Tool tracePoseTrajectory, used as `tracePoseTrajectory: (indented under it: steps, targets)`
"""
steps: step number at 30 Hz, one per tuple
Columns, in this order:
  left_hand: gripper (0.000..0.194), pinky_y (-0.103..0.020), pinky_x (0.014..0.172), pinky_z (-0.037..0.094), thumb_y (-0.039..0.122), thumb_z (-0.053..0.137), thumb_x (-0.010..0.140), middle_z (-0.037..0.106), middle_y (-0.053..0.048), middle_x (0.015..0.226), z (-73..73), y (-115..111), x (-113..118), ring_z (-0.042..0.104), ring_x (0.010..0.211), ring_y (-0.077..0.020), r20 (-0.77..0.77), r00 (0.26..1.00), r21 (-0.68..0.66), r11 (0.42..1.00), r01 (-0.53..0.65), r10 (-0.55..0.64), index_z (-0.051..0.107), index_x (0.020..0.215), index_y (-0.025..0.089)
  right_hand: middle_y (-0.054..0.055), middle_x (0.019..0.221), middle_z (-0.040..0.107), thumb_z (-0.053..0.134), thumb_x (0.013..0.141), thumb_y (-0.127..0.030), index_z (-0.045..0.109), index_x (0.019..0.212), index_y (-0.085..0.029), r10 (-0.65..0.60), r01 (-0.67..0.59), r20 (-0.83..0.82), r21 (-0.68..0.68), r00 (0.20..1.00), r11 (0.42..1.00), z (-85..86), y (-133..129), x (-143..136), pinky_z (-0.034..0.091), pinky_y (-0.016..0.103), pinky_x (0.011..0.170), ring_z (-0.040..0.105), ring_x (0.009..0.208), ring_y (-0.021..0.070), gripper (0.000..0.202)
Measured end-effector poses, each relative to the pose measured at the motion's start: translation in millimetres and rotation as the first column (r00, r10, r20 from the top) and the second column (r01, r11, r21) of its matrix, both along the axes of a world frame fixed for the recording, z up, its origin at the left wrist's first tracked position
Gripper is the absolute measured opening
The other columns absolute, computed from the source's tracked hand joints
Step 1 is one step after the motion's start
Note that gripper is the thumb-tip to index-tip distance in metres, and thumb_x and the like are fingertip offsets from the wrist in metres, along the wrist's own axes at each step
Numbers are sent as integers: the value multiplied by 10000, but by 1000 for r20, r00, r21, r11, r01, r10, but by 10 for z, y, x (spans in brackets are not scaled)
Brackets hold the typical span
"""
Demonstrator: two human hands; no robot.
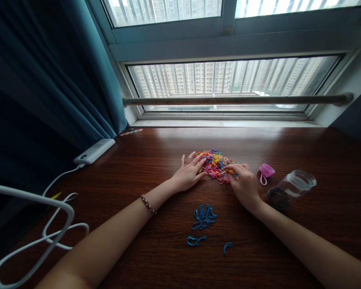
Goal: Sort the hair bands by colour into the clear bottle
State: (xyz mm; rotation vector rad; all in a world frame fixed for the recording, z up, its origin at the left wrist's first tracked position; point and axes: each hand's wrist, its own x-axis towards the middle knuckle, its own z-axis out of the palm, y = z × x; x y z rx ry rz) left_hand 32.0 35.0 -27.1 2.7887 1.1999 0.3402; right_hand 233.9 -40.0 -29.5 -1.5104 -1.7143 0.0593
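A heaped pile of small multicoloured rubber bands [215, 162] lies on the dark wooden table. My left hand [189, 174] rests at the pile's left side, fingers spread, with some fingertips over the bands. At the right edge of the pile, the thumb and index finger of my right hand [243, 182] pinch together at a rubber band, partly hidden by the fingers. Nearer to me is a small group of blue rubber bands [204, 216]. Below it are a separate pair of blue bands [196, 240] and a single blue band [228, 247].
Right of my right hand, a clear jar [291, 186] lies on its side, with a pink lid [267, 170] with a loop beside it. A white power bank [94, 151] and looping white cable [55, 200] are at the left, by a blue curtain [102, 80]. A metal rail [228, 100] crosses the window.
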Motion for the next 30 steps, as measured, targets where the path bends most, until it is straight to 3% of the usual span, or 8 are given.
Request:
tracePoseTrajectory:
  steps: [6,11,15,21,27,30]
  targets:
    - [519,-589,1013,105,507,298,855,341,-64,1367,-28,8,-19,185,1286,-280,60,998,11,1000,10,-10,352,1289,228,30,831,662,522,746,-231,658,824,-210,-67,61,-119,-51,991,997,3,19,19,398,314,749,547,827,203,158]
    - [435,-534,1024,184,403,394,856,421,-89,1306,-22,14,-33,287,1246,-251,218,975,43,998,39,-47,418,1237,193,47,791,658,569,713,-346,663,813,-197,-121,104,-174,-103,977,989,6,22,18,406,294,662,564,718,190,202]
    - [278,-380,979,344,244,429,851,533,-89,1168,-3,46,-75,449,1124,-195,472,877,61,996,64,-85,542,1096,176,37,740,654,536,735,-366,653,787,-195,-137,109,-207,-140,969,984,1,27,23,392,277,597,548,615,164,213]
    - [95,-293,773,477,212,535,773,629,-50,837,-5,87,-128,591,814,-165,706,704,-96,995,-11,76,616,774,164,43,788,661,500,770,-349,640,830,-189,-115,84,-259,-125,959,989,-22,44,34,398,273,611,568,667,170,221]
    - [192,-270,694,508,294,623,702,639,-36,807,-32,112,-106,609,744,-154,793,560,-302,953,18,241,598,827,150,48,810,650,449,814,-318,635,866,-176,-21,-13,-331,-99,943,995,30,10,-15,407,268,622,566,679,162,239]
    - [215,-276,705,507,312,617,707,651,-46,833,-35,116,-105,614,752,-159,792,551,-333,942,31,262,620,847,149,44,819,642,441,826,-294,629,875,-173,54,-90,-366,-83,929,992,55,-19,-52,408,257,625,562,692,154,229]
